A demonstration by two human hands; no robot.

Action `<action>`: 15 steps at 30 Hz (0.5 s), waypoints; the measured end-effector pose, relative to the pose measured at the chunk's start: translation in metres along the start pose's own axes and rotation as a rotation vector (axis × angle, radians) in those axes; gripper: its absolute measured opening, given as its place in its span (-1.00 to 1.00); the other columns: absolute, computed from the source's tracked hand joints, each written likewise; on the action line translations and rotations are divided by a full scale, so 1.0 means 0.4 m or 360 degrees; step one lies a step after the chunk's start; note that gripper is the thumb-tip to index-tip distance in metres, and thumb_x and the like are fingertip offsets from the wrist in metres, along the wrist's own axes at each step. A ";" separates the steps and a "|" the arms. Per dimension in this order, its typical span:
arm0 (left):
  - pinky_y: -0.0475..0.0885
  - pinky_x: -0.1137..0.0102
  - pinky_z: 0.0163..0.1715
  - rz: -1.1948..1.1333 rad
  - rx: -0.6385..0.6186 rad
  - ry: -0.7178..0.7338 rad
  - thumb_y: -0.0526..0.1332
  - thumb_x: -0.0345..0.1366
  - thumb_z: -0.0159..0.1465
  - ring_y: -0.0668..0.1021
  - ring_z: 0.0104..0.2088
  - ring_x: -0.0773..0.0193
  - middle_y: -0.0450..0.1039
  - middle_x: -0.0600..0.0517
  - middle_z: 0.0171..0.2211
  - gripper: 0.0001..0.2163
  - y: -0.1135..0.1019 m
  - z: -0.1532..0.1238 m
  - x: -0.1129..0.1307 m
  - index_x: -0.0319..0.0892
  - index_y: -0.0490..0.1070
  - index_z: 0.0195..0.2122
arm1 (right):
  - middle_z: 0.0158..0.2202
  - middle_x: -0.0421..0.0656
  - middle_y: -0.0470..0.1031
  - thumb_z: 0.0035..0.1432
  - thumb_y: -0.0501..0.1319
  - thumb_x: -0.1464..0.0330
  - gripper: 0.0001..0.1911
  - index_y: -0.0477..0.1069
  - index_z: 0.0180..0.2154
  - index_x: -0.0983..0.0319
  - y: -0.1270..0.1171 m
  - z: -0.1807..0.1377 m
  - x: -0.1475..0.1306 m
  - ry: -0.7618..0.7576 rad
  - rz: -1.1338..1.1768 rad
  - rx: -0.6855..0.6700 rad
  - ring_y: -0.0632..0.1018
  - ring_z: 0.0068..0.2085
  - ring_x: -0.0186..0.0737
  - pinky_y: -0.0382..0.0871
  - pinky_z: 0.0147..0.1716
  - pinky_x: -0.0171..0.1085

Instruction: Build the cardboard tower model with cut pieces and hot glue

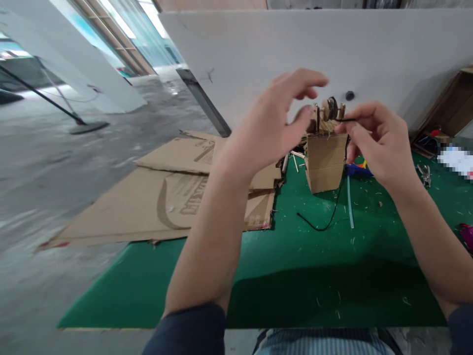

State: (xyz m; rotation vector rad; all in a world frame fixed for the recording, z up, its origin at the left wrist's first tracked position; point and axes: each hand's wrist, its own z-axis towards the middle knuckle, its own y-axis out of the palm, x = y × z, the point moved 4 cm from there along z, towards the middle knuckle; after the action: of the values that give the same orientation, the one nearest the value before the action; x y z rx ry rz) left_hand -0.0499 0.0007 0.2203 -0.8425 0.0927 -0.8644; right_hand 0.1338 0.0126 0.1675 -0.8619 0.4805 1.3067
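A cardboard box (327,162) stands upright on the green tabletop, with a small wheel-and-axle piece (331,109) mounted between wooden posts on its top. My right hand (380,140), at the box's upper right, pinches a black cord (338,197). One stretch of the cord reaches from my fingers to the wheel; the other hangs down beside the box and curls onto the table. To the upper left of the box my left hand (291,108) is raised with fingers apart and nothing in them. Its thumb comes close to the left post; whether they touch I cannot tell.
Flattened cardboard sheets (129,202) overhang the table's left side. A pale blue strip (350,202) and thin sticks (295,161) lie by the box. Pliers (425,175) and a wooden box (449,106) sit at the right. A white panel (240,59) rises behind.
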 end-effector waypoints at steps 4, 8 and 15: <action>0.38 0.06 0.23 0.0224 -0.0495 0.0279 0.25 -0.47 0.27 0.48 0.22 -0.02 0.54 -0.03 0.06 -0.75 0.058 0.088 0.029 -0.07 0.52 -0.05 | -0.32 -0.26 0.51 0.32 0.26 0.08 -0.76 0.43 -0.15 0.09 0.004 0.001 -0.005 0.0172 0.0452 -0.0057 0.46 -0.50 -0.40 0.41 -0.52 -0.32; 0.46 0.12 0.12 0.0330 -0.0425 0.0239 0.17 -0.52 0.30 0.61 -0.02 0.06 0.62 -0.01 -0.17 -0.81 0.054 0.132 0.033 -0.15 0.55 -0.22 | -0.40 -0.30 0.48 0.29 0.31 0.22 -0.87 0.48 -0.18 0.11 -0.006 0.005 -0.012 0.0177 0.0685 -0.0029 0.40 -0.58 -0.44 0.39 -0.56 -0.34; 0.50 0.18 -0.01 0.0365 -0.0071 0.0182 0.18 -0.47 0.32 0.65 -0.15 0.14 0.66 0.01 -0.21 -0.81 0.019 0.140 -0.002 -0.20 0.59 -0.16 | -0.44 -0.32 0.45 0.29 0.31 0.10 -0.78 0.50 -0.17 0.09 -0.021 0.017 0.013 0.0298 0.0633 0.0049 0.33 -0.62 -0.46 0.34 -0.58 -0.34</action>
State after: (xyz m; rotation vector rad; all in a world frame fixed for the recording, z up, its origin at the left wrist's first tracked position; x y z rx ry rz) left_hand -0.0236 0.0386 0.2532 -0.8064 0.3044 -0.6957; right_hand 0.1420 0.0211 0.1701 -0.8957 0.8502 1.5813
